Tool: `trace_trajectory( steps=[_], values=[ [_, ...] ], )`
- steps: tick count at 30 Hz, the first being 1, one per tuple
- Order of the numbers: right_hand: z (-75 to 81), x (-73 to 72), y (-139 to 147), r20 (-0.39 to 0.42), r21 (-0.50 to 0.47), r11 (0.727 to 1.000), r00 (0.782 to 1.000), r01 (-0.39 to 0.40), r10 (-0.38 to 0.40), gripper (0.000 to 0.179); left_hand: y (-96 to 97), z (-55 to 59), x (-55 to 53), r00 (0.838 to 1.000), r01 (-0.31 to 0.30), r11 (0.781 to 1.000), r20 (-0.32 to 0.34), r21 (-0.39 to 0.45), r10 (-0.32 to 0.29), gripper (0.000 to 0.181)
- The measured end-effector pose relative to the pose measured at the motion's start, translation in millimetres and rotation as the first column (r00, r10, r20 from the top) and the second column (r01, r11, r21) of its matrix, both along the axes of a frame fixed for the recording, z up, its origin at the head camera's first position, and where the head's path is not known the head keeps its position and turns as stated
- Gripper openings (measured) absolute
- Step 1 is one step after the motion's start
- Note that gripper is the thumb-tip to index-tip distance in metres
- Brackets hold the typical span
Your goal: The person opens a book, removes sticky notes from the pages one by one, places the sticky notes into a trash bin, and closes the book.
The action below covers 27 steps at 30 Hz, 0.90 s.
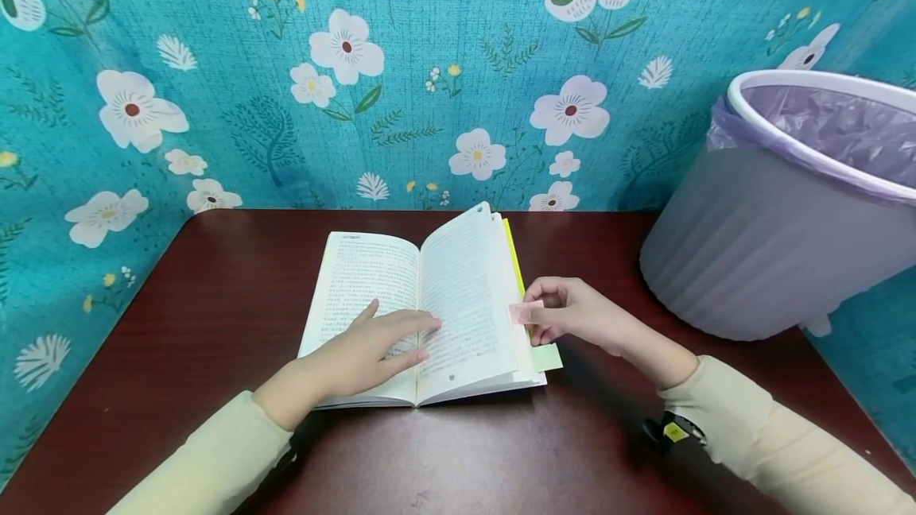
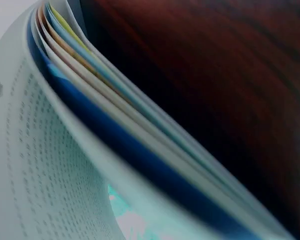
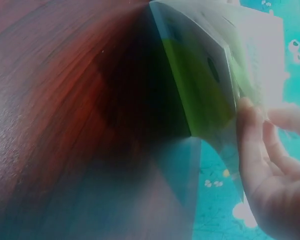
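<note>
An open book (image 1: 458, 261) with printed pages lies on the table, its right-hand leaves partly raised. My left hand (image 1: 365, 348) rests across the lower part of the book with its fingers spread over the fold. At the book's right edge, my right hand (image 1: 572, 312) pinches a pink sticky note (image 1: 525, 311) between thumb and fingers. A light green sticky note (image 1: 547, 358) juts from the pages just below that hand, and a yellow strip (image 1: 514, 257) runs along the far right edge. The left wrist view shows curved page edges (image 2: 55, 140) close up.
A grey waste bin (image 1: 758, 221) lined with a purple bag stands at the right rear of the dark reddish-brown table (image 1: 236, 284). Behind the table hangs a blue floral cloth (image 1: 429, 86).
</note>
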State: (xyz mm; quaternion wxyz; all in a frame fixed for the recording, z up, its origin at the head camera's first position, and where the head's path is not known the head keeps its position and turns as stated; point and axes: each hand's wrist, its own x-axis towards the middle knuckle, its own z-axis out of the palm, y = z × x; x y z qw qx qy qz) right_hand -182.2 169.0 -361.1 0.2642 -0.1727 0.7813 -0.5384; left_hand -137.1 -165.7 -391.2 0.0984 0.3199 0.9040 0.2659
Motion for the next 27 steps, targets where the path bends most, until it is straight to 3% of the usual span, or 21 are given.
trace_trajectory(
  steps=[5,9,11,13,14,16,17,19,21,23,25,27],
  values=[
    [3.5,1.9,-10,-0.063,0.006,1.0,0.998,0.022,-0.022,0.02,1.1,1.5,1.4,0.998,-0.05,0.993,0.043,0.105,0.045,0.054],
    [5.6,3.7,-21,-0.091,0.022,1.0,0.996,0.013,-0.011,0.021,1.5,2.9,1.7,0.986,-0.15,0.958,0.102,0.245,0.129,0.056],
    [6.9,5.0,-25,-0.097,0.023,1.0,0.995,0.008,-0.006,0.02,1.3,6.0,0.7,0.966,-0.234,0.909,0.188,0.345,0.177,0.055],
    [7.9,5.8,-27,-0.105,0.026,1.0,0.994,0.007,-0.004,0.02,-1.1,10.5,-1.0,0.929,-0.337,0.832,0.298,0.44,0.218,0.057],
    [8.2,6.1,-29,-0.109,0.031,0.999,0.994,0.007,-0.003,0.02,-3.3,13.2,-1.7,0.904,-0.392,0.785,0.357,0.479,0.233,0.059],
    [8.1,6.4,-30,-0.115,0.046,0.999,0.993,0.012,-0.007,0.02,-7.9,19.3,-2.6,0.839,-0.504,0.681,0.487,0.531,0.242,0.065],
    [7.9,6.5,-29,-0.117,0.055,0.998,0.993,0.013,-0.007,0.02,-10.5,22.2,-2.8,0.81,-0.545,0.64,0.536,0.542,0.236,0.067],
    [6.8,6.4,-29,-0.117,0.073,0.997,0.993,0.016,-0.007,0.02,-15.8,27.0,-3.0,0.77,-0.594,0.58,0.603,0.558,0.208,0.069],
    [5.2,5.8,-28,-0.116,0.092,0.996,0.993,0.021,-0.01,0.02,-21.6,30.0,-2.7,0.737,-0.622,0.543,0.657,0.565,0.161,0.067],
    [3.3,4.7,-27,-0.116,0.106,0.994,0.993,0.025,-0.013,0.021,-28.7,30.6,-3.2,0.721,-0.625,0.528,0.684,0.575,0.108,0.063],
    [0.8,3.1,-25,-0.116,0.113,0.993,0.993,0.031,-0.018,0.022,-36.6,29.6,-4.2,0.71,-0.632,0.516,0.699,0.579,0.086,0.06],
    [-1.6,1.5,-24,-0.116,0.119,0.992,0.993,0.036,-0.022,0.021,-45.5,27.0,-5.9,0.715,-0.628,0.512,0.694,0.585,0.085,0.058]
  ],
)
